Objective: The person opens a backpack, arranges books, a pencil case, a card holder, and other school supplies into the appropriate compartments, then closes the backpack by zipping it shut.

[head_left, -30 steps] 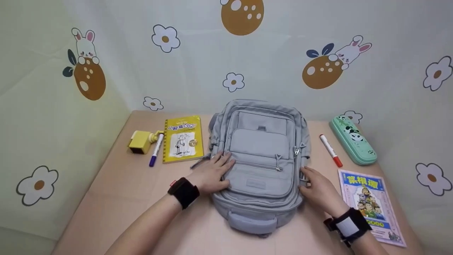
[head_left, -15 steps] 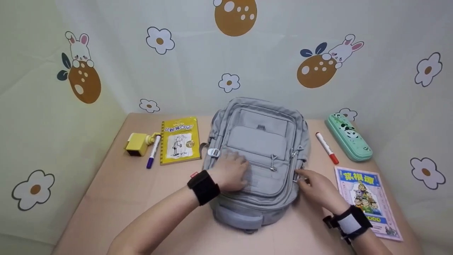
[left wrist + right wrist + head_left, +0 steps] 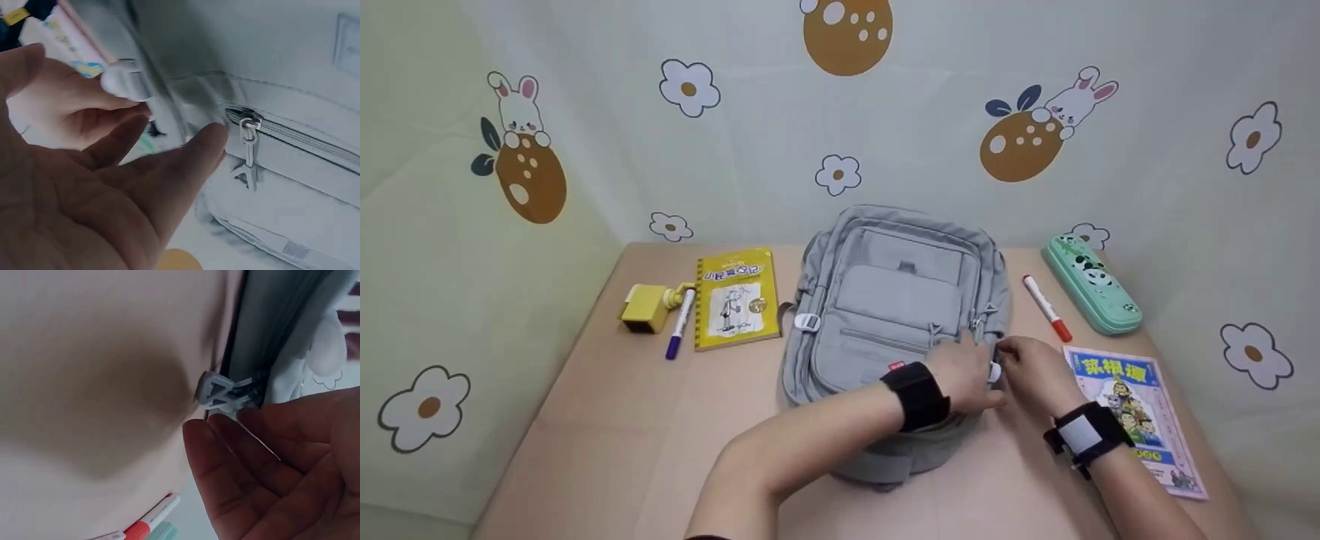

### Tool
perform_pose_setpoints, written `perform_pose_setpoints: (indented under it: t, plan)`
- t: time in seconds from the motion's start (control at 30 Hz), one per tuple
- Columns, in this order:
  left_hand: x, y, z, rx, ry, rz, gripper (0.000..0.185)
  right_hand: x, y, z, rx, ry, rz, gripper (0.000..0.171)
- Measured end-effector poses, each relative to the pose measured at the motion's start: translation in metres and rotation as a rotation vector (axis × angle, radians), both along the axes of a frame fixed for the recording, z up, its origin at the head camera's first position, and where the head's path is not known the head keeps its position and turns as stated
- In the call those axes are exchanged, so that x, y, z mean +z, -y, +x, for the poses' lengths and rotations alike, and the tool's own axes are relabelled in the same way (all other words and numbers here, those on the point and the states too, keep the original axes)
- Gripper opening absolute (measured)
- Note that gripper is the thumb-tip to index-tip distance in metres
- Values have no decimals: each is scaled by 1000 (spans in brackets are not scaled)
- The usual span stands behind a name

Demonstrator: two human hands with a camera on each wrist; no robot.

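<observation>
A grey backpack (image 3: 896, 292) lies on its back, its top handle toward me. My left hand (image 3: 960, 371) reaches across its front to the right side, fingers extended and touching the fabric near the side edge. In the left wrist view, a metal zipper pull (image 3: 247, 143) hangs from the front pocket beside that hand's fingertip. My right hand (image 3: 1035, 371) is at the backpack's right side, thumb and fingertips drawn together at the zipper end. An A-shaped zipper pull (image 3: 215, 390) sticks out just past those fingertips. A white buckle (image 3: 994, 372) sits between both hands.
To the left are a yellow pencil sharpener-like box (image 3: 646, 309), a purple-capped marker (image 3: 681, 324) and a yellow notebook (image 3: 737, 300). To the right lie a red-capped marker (image 3: 1046, 307), a green panda pencil case (image 3: 1093, 285) and a pink-blue book (image 3: 1136, 420). A patterned curtain (image 3: 750, 150) stands behind.
My left hand has moved from the backpack's left edge across its front to the right side. My right hand has shifted slightly up along the side. The backpack has turned a little.
</observation>
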State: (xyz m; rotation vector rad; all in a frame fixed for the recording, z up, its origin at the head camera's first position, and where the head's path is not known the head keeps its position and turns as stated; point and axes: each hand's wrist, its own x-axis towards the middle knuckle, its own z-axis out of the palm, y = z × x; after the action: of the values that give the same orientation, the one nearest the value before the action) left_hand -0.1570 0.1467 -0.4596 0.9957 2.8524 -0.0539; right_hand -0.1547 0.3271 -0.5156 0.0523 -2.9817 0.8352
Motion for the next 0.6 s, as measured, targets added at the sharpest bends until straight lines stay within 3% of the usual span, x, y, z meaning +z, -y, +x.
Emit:
perform_pose_setpoints:
  t: [0.13,0.23,0.33,0.47,0.6]
  plan:
    - [-18,-22,-4,20,-138,-158,82,-2,4,-6,5,12,10,19]
    - [-22,-26,-6,7,-183,-203,66,-3,6,-10,18,-4,38,17]
    - [-18,-16,-14,-2,-108,-102,45,-3,6,-12,25,-4,37,20]
    - [-12,7,-29,-14,90,146,20,-5,3,-14,31,-13,13,21]
    - [-11,21,-38,-29,227,280,15,-9,0,-15,8,-1,-57,21]
